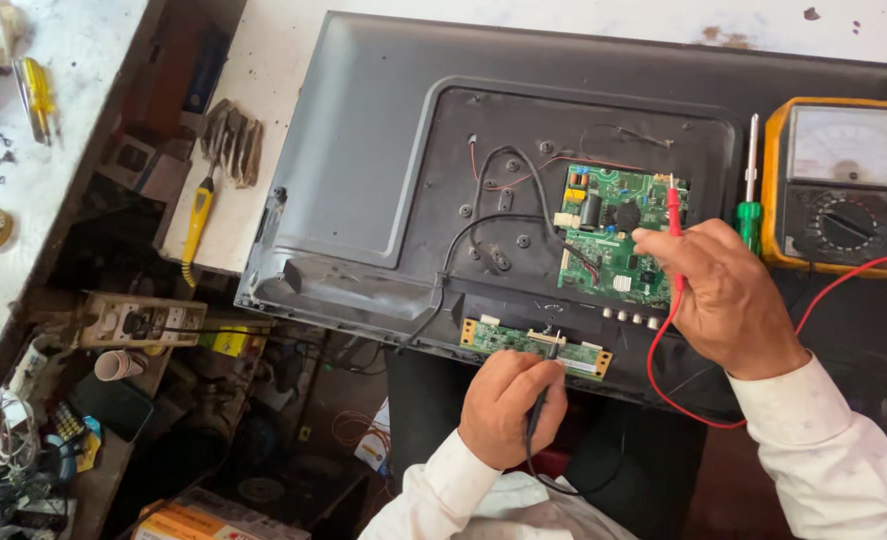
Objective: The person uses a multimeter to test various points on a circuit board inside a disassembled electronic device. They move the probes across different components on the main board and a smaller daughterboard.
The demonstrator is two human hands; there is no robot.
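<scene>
Head view: left hand [512,408] grasping a black probe [542,392], tip touching the narrow strip board [534,347] at the television back's [364,170] lower edge. Right hand [726,292] pinching a red probe [675,215] on the green circuit board [614,235]. Yellow meter [842,185] and green screwdriver [751,190] just beside.

White bench [264,120] carries opened television [364,150]; yellow meter [844,185]; pliers [202,210].

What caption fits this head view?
Left hand presses black probe to narrow green strip board; right hand holds red probe on main board.
</scene>
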